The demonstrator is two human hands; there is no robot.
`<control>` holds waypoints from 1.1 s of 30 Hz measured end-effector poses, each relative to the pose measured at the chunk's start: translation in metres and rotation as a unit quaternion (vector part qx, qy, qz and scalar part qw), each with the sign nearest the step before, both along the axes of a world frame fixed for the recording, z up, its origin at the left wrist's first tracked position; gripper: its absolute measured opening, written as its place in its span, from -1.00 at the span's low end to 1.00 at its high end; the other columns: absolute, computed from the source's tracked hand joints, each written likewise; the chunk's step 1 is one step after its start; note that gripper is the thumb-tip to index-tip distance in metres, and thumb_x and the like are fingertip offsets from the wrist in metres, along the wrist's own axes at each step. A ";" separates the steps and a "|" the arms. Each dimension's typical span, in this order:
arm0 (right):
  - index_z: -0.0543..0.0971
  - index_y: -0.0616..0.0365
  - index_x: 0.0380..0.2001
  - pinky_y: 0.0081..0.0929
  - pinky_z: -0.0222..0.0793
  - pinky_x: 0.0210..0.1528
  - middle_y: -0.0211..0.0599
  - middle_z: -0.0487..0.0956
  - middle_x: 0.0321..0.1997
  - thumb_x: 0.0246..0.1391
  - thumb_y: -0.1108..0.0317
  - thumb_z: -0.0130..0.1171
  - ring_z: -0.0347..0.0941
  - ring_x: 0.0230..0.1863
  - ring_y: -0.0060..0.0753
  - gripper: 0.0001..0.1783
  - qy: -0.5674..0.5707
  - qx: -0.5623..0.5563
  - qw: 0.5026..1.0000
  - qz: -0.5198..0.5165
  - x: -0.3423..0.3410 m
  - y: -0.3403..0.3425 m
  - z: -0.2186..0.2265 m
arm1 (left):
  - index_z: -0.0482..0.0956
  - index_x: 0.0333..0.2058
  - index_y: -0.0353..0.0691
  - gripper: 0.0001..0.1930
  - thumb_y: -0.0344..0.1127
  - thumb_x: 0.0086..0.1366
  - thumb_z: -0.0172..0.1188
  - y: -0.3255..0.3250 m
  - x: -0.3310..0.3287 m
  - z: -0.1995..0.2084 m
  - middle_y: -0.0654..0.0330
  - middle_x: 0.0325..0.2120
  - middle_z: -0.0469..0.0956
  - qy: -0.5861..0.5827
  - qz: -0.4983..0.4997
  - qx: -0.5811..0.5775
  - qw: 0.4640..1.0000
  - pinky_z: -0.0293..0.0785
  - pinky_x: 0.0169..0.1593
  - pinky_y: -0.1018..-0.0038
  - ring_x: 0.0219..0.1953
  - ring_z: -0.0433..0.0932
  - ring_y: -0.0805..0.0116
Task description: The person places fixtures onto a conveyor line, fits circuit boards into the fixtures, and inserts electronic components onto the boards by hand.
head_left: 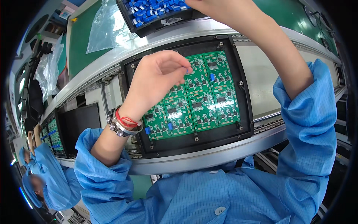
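Observation:
A green circuit board panel (203, 95) lies in a black carrier frame (175, 148) in front of me. Over its upper left part is my left hand (158, 72), thumb and fingertips pinched together. A sliver of blue shows between them, apparently a small blue block-shaped component (187, 70) mostly covered by the fingers. Similar blue components (212, 77) stand on the board, one at upper right and two along the lower left. My right hand (210, 6) reaches to a black bin (138, 30) heaped with loose blue components (153, 10); its fingers are cut off by the top edge.
The carrier sits on a conveyor with metal rails (209, 155). A clear plastic bag (106, 30) lies on the green surface at upper left. Farther left are a dark plate (85, 119), another populated board (52, 134), and people in blue workwear (56, 175).

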State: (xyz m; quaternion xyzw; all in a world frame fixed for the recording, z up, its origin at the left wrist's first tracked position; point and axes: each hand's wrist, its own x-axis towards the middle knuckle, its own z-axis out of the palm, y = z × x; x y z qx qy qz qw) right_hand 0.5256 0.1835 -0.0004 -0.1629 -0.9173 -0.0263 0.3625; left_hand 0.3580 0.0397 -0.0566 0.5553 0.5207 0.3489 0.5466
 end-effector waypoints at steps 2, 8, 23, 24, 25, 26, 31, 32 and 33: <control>0.54 0.24 -0.46 -0.18 0.41 -0.15 -0.04 0.48 -0.30 -0.07 0.51 0.11 0.46 -0.22 0.05 -0.94 -0.004 0.002 1.000 -0.018 0.002 0.005 -0.007 | 0.59 -0.23 -0.36 -0.83 -0.61 0.20 0.13 -0.002 0.000 -0.004 0.13 -0.28 0.65 0.009 0.002 0.035 0.999 0.49 -0.16 0.62 -0.25 0.59 0.51; 0.54 0.31 -0.49 -0.21 0.43 -0.12 0.00 0.48 -0.30 -0.15 0.55 0.13 0.47 -0.19 0.03 -0.92 -0.053 0.030 0.995 -0.074 -0.004 0.013 -0.015 | 0.62 -0.31 -0.35 -0.87 -0.55 0.14 0.16 -0.008 -0.004 -0.004 0.21 -0.40 0.65 -0.011 0.045 0.040 0.998 0.48 -0.23 0.66 -0.36 0.58 0.61; 0.54 0.31 -0.33 -0.29 0.42 -0.15 -0.09 0.47 -0.22 -0.01 0.58 0.09 0.47 -0.22 -0.02 -0.86 0.041 0.005 0.999 0.001 0.041 -0.036 0.010 | 0.52 -0.35 -0.31 -0.81 -0.58 0.00 0.23 -0.025 0.009 0.003 0.12 -0.47 0.52 0.287 -0.008 0.253 0.924 0.51 -0.34 0.45 -0.43 0.56 0.31; 0.54 0.32 -0.31 -0.31 0.42 -0.18 -0.10 0.47 -0.22 -0.02 0.59 0.11 0.48 -0.24 -0.04 -0.85 0.031 -0.022 0.999 -0.007 0.046 -0.042 0.010 | 0.50 -0.35 -0.31 -0.80 -0.58 0.00 0.23 -0.025 0.009 0.001 0.11 -0.47 0.52 0.276 -0.003 0.258 0.926 0.50 -0.34 0.42 -0.43 0.56 0.27; 0.53 0.32 -0.29 -0.34 0.43 -0.22 -0.12 0.48 -0.21 -0.04 0.61 0.12 0.48 -0.26 -0.06 -0.83 0.021 -0.048 0.999 -0.014 0.050 -0.047 0.010 | 0.47 -0.35 -0.31 -0.80 -0.58 -0.01 0.22 -0.025 0.008 0.000 0.10 -0.47 0.51 0.265 0.001 0.263 0.928 0.50 -0.35 0.39 -0.44 0.55 0.24; 0.53 0.32 -0.29 -0.34 0.43 -0.22 -0.12 0.48 -0.21 -0.04 0.61 0.12 0.48 -0.26 -0.06 -0.83 0.020 -0.049 0.999 -0.013 0.054 -0.053 0.010 | 0.47 -0.35 -0.31 -0.80 -0.58 -0.01 0.22 -0.026 0.008 -0.001 0.10 -0.47 0.51 0.265 0.002 0.262 0.928 0.50 -0.35 0.39 -0.44 0.55 0.24; 0.55 0.29 -0.25 -0.37 0.43 -0.24 -0.12 0.48 -0.23 -0.05 0.62 0.14 0.48 -0.27 -0.09 -0.78 0.266 0.027 0.925 0.269 0.056 -0.021 -0.025 | 0.47 -0.34 -0.31 -0.79 -0.59 -0.01 0.21 -0.024 0.012 0.003 0.09 -0.46 0.52 0.268 -0.005 0.261 0.927 0.51 -0.32 0.38 -0.42 0.56 0.20; 0.55 0.29 -0.25 -0.37 0.43 -0.24 -0.12 0.48 -0.23 -0.05 0.62 0.14 0.48 -0.27 -0.09 -0.78 0.265 0.027 0.926 0.266 0.059 -0.019 -0.030 | 0.47 -0.34 -0.31 -0.79 -0.59 -0.01 0.21 -0.023 0.012 0.003 0.09 -0.46 0.52 0.267 -0.007 0.261 0.928 0.51 -0.32 0.38 -0.42 0.56 0.20; 0.55 0.28 -0.27 -0.35 0.43 -0.23 -0.11 0.49 -0.23 -0.03 0.59 0.12 0.49 -0.26 -0.09 -0.80 0.274 0.021 0.917 0.290 0.056 -0.020 -0.032 | 0.47 -0.34 -0.31 -0.79 -0.59 -0.01 0.21 -0.024 0.010 0.004 0.08 -0.45 0.53 0.274 -0.010 0.263 0.925 0.51 -0.31 0.36 -0.41 0.57 0.17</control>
